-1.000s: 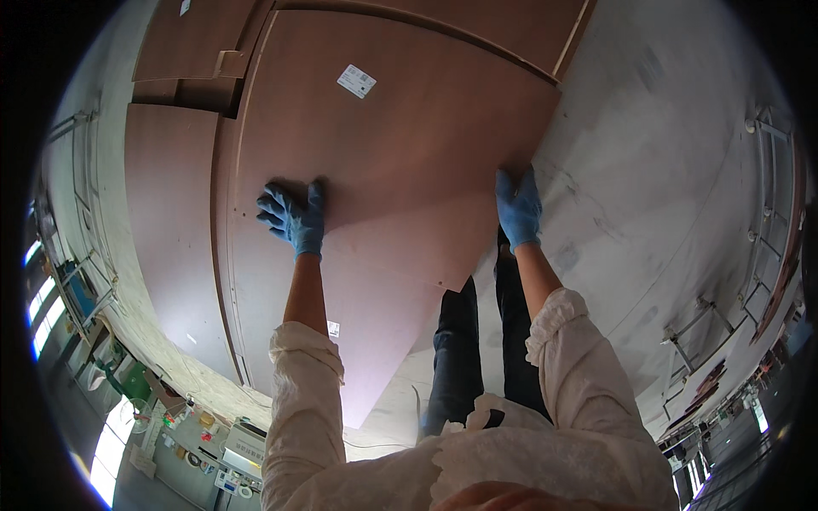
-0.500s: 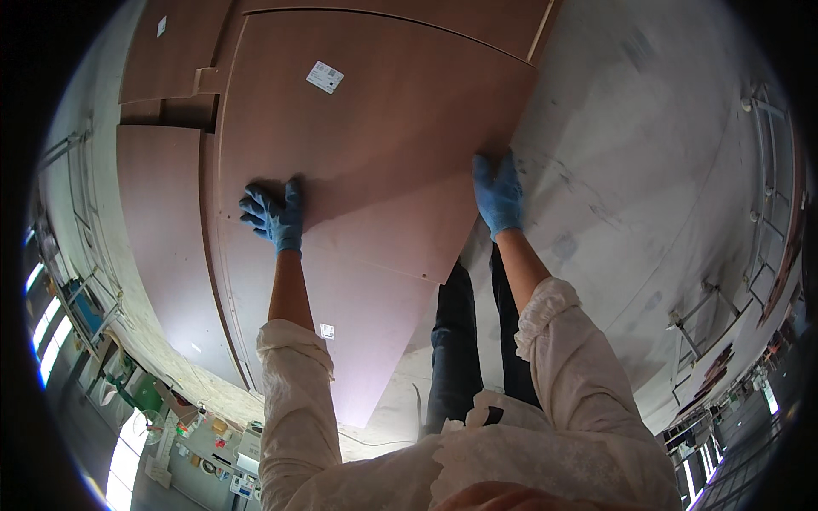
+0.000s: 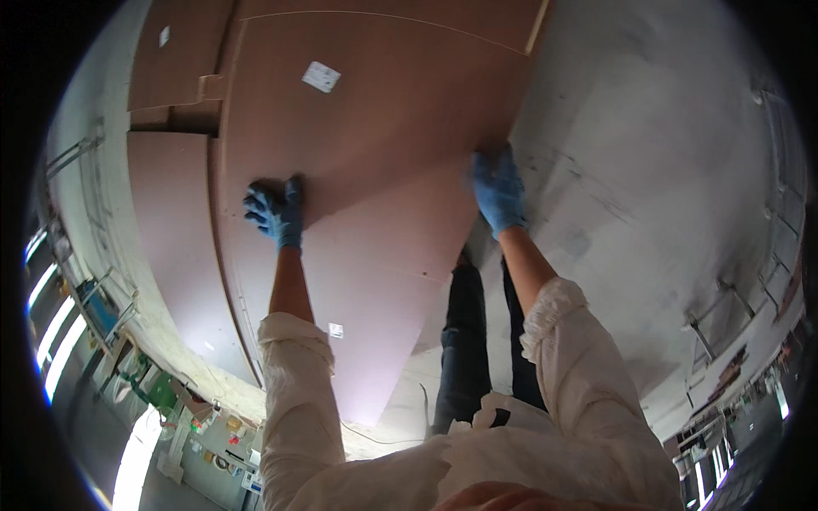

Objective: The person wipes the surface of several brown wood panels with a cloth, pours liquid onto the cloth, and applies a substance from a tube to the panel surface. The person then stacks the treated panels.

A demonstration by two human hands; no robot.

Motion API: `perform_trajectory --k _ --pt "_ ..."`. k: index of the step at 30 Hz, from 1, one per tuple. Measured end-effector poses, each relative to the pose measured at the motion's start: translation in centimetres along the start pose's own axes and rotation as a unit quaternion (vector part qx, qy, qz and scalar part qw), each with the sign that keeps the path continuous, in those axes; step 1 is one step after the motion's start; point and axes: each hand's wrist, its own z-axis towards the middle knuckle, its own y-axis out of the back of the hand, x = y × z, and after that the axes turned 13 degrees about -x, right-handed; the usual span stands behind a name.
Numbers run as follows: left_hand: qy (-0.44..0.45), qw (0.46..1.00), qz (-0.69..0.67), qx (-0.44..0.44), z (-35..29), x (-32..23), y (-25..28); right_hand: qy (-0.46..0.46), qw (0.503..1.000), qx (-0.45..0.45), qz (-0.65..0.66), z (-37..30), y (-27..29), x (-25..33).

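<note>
A large brown panel [image 3: 383, 111] with a white label [image 3: 321, 77] lies in front of me. My left hand [image 3: 277, 213], in a blue glove with dark fingertips, rests on its face near the left side, fingers spread. At the panel's right edge is my right hand [image 3: 500, 194], gloved alike. Its thumb lies over the top face while the other fingers run down along the outer side, partly hidden, so the edge sits between them. A smaller white label [image 3: 336, 330] is on the panel's nearer part, beside my left sleeve.
More brown panels adjoin it: a narrow one [image 3: 175, 238] on the left, one [image 3: 179, 51] at far left, and another beyond a thin seam at the top. Grey floor [image 3: 613, 170] extends to the right. Metal frames [image 3: 771, 213] stand along the right; a cluttered bench [image 3: 221, 451] is at lower left.
The dark gap along the panel's far edge has narrowed to a thin pale line. Both hands keep nearly the same places on the panel; the view has shifted slightly.
</note>
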Motion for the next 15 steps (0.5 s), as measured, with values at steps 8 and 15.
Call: perform_trajectory --k 8,15 --pt "-0.007 1.000 -0.003 -0.011 -1.3 0.0 0.7 0.015 0.998 -0.004 0.065 -0.6 0.2 -1.2" --pt "-0.011 1.000 0.003 -0.013 -2.0 -0.1 0.8 -0.009 0.999 0.010 0.051 -1.0 1.1 -1.4"
